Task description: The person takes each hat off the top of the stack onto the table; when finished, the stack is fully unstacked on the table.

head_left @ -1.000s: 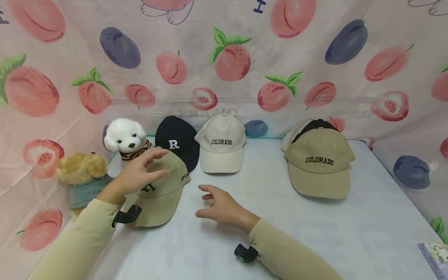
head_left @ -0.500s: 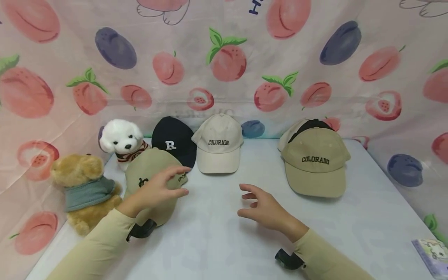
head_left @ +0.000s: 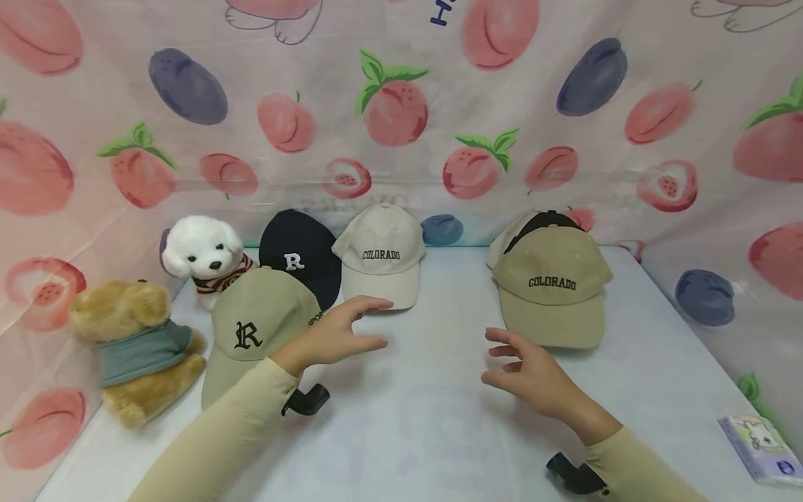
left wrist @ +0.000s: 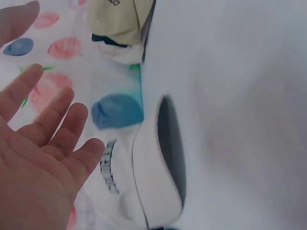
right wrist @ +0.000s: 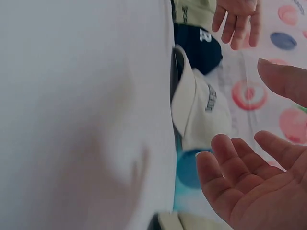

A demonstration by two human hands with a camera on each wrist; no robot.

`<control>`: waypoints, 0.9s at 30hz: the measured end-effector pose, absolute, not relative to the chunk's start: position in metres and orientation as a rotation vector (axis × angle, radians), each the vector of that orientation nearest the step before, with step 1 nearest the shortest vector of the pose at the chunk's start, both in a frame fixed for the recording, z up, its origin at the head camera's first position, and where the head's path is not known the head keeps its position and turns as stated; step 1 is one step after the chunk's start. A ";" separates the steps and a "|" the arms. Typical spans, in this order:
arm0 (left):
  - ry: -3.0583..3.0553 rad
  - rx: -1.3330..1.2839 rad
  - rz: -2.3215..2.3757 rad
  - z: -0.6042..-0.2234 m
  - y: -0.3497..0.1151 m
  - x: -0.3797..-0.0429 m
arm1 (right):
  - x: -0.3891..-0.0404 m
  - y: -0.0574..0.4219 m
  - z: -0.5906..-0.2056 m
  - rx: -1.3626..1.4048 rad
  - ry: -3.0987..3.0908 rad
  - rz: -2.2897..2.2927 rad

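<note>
My left hand (head_left: 335,335) hovers over the table with fingers spread and nothing in it. In the head view its fingertips overlap the brim of a cream cap (head_left: 380,254) marked COLORADO. A khaki cap (head_left: 263,314) with a black R stands behind my left wrist, part of its brim hidden by the sleeve. My right hand (head_left: 533,373), also holding nothing, has its fingers loosely bent in front of a khaki COLORADO cap (head_left: 552,279). That cap stands before a black cap and a pale one, both mostly hidden. Both wrist views show relaxed fingers and the cream cap (left wrist: 153,172).
A navy cap (head_left: 297,254) with a white R stands left of the cream one. At the left sit a white plush dog (head_left: 203,251) and a brown plush toy (head_left: 144,355) in a blue-grey top. A purple-and-white packet (head_left: 762,450) lies at the right edge.
Both hands have moved to the right, the left from over the khaki R cap to before the cream cap, the right to before the khaki COLORADO cap. The view has turned slightly right.
</note>
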State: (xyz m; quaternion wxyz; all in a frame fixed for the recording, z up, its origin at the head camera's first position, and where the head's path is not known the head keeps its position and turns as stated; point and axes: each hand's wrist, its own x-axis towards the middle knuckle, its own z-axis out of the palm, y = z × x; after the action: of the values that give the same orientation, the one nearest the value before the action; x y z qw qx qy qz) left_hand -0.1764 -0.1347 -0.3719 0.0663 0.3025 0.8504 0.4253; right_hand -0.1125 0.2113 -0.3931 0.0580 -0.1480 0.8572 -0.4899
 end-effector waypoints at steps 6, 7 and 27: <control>2.483 0.926 1.310 -0.375 -0.102 -0.199 | -0.112 0.237 -0.388 -0.384 2.698 -1.436; 2.470 0.927 1.313 -0.374 -0.097 -0.202 | -0.112 0.241 -0.388 -0.375 2.716 -1.423; 2.309 0.893 1.453 -0.382 -0.016 -0.245 | -0.118 0.294 -0.383 -0.236 2.871 -1.289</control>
State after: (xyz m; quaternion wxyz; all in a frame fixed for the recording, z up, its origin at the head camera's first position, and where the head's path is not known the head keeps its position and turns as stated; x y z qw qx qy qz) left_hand -0.2454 -0.0164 -0.3823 0.1349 0.3083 0.7971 0.5015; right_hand -0.1180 0.2943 -0.3833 -0.0071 -0.0749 0.9097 -0.4084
